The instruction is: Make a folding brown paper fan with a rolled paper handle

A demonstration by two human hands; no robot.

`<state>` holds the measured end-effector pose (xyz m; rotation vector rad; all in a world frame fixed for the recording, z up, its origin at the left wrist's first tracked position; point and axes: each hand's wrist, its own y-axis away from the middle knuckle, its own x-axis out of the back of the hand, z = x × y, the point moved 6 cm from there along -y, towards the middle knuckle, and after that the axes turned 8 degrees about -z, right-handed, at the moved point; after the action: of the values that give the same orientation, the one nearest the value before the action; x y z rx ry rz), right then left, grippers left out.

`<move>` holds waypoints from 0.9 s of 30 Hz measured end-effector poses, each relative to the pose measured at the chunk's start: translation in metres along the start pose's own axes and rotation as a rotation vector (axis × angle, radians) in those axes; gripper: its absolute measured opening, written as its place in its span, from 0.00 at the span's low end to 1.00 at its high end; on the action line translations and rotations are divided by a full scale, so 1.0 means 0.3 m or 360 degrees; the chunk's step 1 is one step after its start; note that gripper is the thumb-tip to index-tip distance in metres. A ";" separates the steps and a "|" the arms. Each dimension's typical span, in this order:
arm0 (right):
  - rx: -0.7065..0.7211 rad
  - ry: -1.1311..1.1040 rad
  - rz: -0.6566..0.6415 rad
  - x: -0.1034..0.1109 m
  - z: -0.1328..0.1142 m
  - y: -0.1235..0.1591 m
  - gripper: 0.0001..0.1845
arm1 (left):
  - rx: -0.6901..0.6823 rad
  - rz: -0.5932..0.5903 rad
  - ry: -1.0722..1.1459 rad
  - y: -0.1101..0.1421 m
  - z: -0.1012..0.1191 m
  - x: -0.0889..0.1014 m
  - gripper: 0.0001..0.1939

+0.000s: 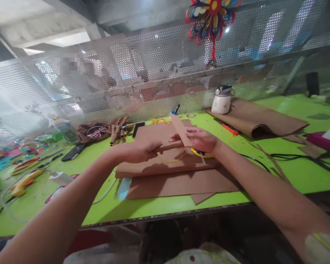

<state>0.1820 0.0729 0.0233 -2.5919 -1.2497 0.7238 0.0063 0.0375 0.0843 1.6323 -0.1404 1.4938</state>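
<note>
My left hand (pixel 140 151) is closed round one end of a rolled brown paper stick (pixel 169 146), held level above the table. My right hand (pixel 200 139) pinches a flat brown paper strip (pixel 180 129) that rises at a slant from the stick's other end. Both hands hover over a stack of brown paper sheets (pixel 178 179) on the green table (pixel 299 172). A yellow thread (pixel 177 159) lies on the sheets under the hands, and a yellow tape roll (pixel 199 154) sits below my right wrist.
A white jug (pixel 222 99) and folded brown paper (pixel 264 119) sit far right. A bundle of rolled paper sticks (pixel 118 132), a black phone (pixel 138 128), glue guns (pixel 24 183) and cables (pixel 297 157) lie around. A perforated metal screen (pixel 126 73) backs the table.
</note>
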 end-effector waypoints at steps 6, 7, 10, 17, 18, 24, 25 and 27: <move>-0.0053 -0.0116 0.0135 -0.035 0.022 -0.043 0.10 | -0.0135 0.0065 -0.0160 0.070 0.158 0.137 0.14; -0.0165 -0.0113 0.0020 -0.067 0.046 -0.048 0.10 | -0.0122 0.0070 -0.0180 0.075 0.184 0.154 0.13; -0.0486 -0.0064 -0.0291 -0.136 0.100 -0.036 0.12 | -0.0102 0.0148 -0.0254 0.076 0.230 0.188 0.08; -0.0368 0.0136 0.0249 0.006 -0.005 0.015 0.05 | 0.0006 0.0258 -0.0205 0.028 0.112 0.114 0.14; -0.0394 0.0166 0.0285 0.021 -0.012 0.022 0.06 | 0.0020 0.0252 -0.0148 0.018 0.089 0.095 0.15; -0.0599 0.0276 0.0392 0.050 0.012 0.068 0.15 | -0.0040 0.0318 0.0045 -0.034 0.023 0.014 0.17; -0.0600 0.0291 0.0405 0.048 0.014 0.074 0.16 | -0.0039 0.0332 0.0070 -0.040 0.018 0.004 0.18; -0.0578 0.0338 0.0432 0.044 0.012 0.082 0.18 | -0.0006 0.0358 0.0099 -0.050 0.006 -0.014 0.18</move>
<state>0.2042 0.0673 0.0068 -3.0746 -1.0596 0.2623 0.0157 0.0431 0.0731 1.6063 -0.3007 1.7106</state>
